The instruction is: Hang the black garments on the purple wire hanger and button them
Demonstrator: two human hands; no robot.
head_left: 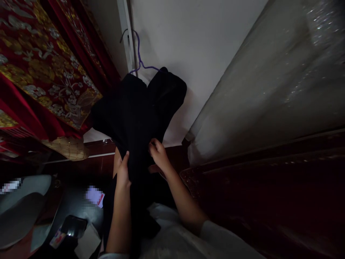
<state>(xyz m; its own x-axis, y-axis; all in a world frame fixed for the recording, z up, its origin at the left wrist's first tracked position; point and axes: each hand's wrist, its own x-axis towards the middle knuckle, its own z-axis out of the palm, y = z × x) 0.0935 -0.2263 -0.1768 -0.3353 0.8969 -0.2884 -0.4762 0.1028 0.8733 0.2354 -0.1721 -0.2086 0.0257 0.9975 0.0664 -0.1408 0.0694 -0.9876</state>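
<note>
A black short-sleeved garment [133,111] hangs in front of me on a purple wire hanger [141,64]. Its lower part drapes down toward my lap, where its folds merge into the dark. My left hand [123,172] grips the left side of the garment, thumb on top and the other fingers behind the cloth. On the opposite edge, my right hand [159,154] is closed in a pinch, thumb and fingertips together at the black cloth. Poor light hides exactly what lies between those fingertips.
Red cloth with gold and silver embroidery [61,72] hangs at the left. A white wall [194,32] stands behind the hanger, and a pale glittery sheet [256,90] covers something at the right. A phone-like dark object [74,226] and papers [87,242] lie at lower left.
</note>
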